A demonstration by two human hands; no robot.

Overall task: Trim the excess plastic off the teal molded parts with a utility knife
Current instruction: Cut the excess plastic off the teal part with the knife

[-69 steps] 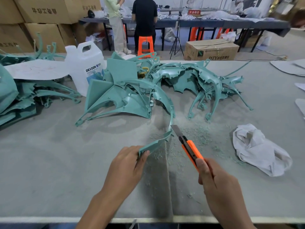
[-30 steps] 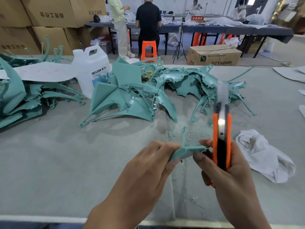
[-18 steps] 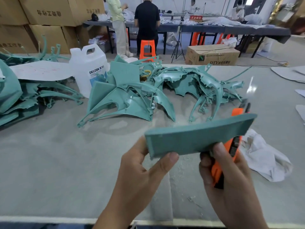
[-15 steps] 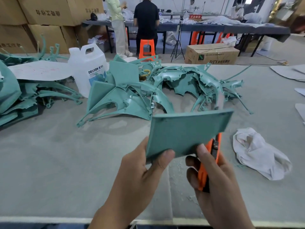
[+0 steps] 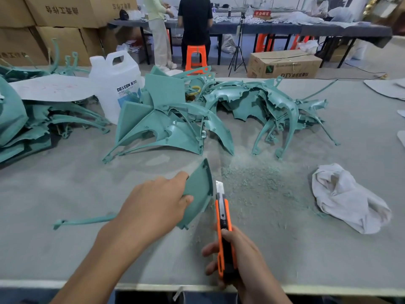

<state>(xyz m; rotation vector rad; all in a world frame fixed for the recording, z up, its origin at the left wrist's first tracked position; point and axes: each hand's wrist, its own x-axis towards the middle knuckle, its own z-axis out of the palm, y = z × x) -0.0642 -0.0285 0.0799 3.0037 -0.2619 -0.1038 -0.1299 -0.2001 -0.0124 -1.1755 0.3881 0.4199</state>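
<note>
Left hand (image 5: 156, 207): I'm seeing it gripping the curved teal molded plastic panel (image 5: 198, 189), tip pointing away.
Right hand (image 5: 245, 257): clutching the orange utility knife (image 5: 223, 224), blade lying along the panel's right edge.
Room: bare grey table (image 5: 65, 189) lying open leftward.

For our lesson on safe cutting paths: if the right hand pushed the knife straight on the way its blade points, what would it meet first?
Probably loose teal shavings on the grey table, then the pile of teal moulded parts. The right hand points the orange utility knife just beside the held teal curved panel; depth is unclear.
</note>
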